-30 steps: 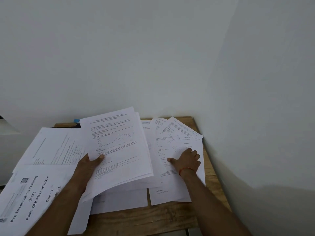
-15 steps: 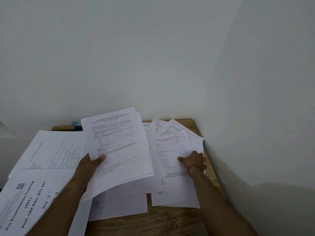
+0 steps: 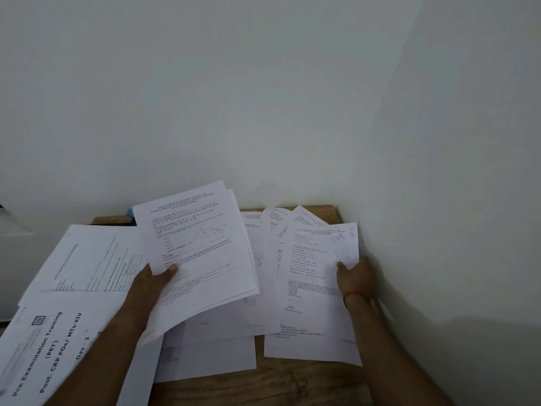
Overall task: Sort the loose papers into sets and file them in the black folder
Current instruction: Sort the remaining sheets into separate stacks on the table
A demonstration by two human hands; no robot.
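- White walls [image 3: 263, 83] meet in a corner at the far right.
- Wooden worktop [image 3: 292, 382] sits in that corner, mostly covered.
- Loose papers [image 3: 210, 356] overlap across it from left to right.
- Cover sheet [image 3: 44, 356] at near left reads "Pre Examination Training".
- Stack [image 3: 199, 253] of printed pages is lifted and tilted at the centre.
- Left hand [image 3: 152, 281] clamps the stack's near-left edge, thumb on top.
- Sheet [image 3: 319, 259] on the right is raised over the fanned pages.
- Right hand [image 3: 355, 278] pinches the sheet's right edge, thumb on top.
- Dark strip [image 3: 111, 222] under the far-left papers; can't tell if it is the folder.
- Red thread [image 3: 351, 295] circles the right wrist.
- Blue object [image 3: 129, 212] peeks out at the far edge, mostly hidden.
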